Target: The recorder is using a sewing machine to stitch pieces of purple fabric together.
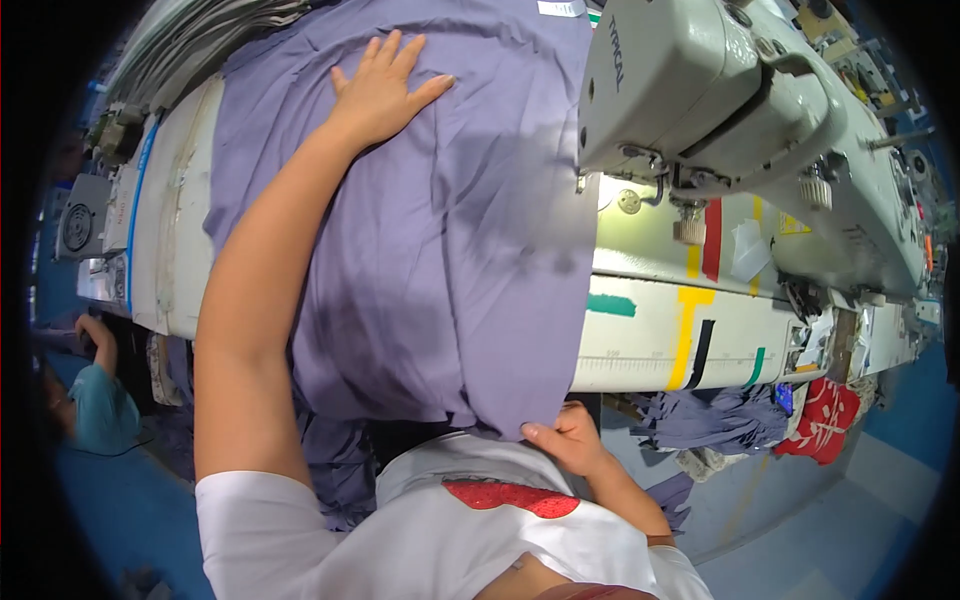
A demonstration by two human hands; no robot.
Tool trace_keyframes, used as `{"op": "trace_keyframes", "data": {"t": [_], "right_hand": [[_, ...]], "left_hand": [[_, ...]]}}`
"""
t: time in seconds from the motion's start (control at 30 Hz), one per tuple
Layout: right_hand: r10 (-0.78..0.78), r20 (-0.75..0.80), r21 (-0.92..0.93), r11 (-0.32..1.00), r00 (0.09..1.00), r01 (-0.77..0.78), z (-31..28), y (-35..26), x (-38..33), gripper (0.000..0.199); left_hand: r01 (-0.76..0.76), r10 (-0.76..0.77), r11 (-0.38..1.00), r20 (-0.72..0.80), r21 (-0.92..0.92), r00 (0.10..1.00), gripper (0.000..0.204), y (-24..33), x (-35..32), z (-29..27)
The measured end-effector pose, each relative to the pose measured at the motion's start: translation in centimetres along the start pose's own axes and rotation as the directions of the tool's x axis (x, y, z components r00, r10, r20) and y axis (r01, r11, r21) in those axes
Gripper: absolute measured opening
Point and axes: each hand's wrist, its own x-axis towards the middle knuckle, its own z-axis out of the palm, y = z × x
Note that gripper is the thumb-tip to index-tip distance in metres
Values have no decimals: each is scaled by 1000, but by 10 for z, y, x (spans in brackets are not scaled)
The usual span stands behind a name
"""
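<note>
Reading the view as a clock face, your left arm (253, 300) reaches up from about 7 o'clock, bent slightly at the elbow, to put your left hand (380, 97) near 11 o'clock. That hand lies palm down with the fingers spread wide and pointing toward 12, the thumb out toward 3; its grip is wide, pressing on the purple cloth (400, 260) without closing on any of it. Your right forearm (630, 497) is drawn in close to your body, with your right hand (575, 440) at 5 o'clock. There the grip is narrow, pinching the near edge of the cloth at its right corner, thumb on top and the fingertips hidden. The cloth covers the counter (650, 345) from the centre out toward 9 and 12, wrinkled under your left palm and drooping over the near edge toward 6. The sewing machine (690, 90) stands at 1 to 2 o'clock, just beside the cloth's right edge.
</note>
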Motion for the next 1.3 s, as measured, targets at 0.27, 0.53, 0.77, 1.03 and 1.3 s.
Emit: {"op": "trace_keyframes", "data": {"t": [0.27, 0.53, 0.77, 1.03, 1.3], "right_hand": [[-105, -324, -225, 974, 940, 32, 28, 31, -10, 14], [-184, -474, 214, 924, 861, 316, 42, -47, -64, 23], [67, -107, 690, 724, 992, 26, 77, -25, -71, 42], [-413, -103, -119, 908, 905, 401, 80, -26, -86, 15], [-128, -148, -204, 974, 981, 96, 114, -5, -78, 39]], "left_hand": [[-130, 132, 979, 2, -158, 991, 62, 23, -222, -67], [229, -231, 973, -108, -32, 967, 58, -55, -291, -40], [98, -105, 993, -113, -67, 988, 55, -84, -288, -45], [-48, 33, 997, -213, -64, 977, 51, -106, -285, -35], [-221, 227, 973, -435, 65, 872, 40, -28, -288, -76]]}}
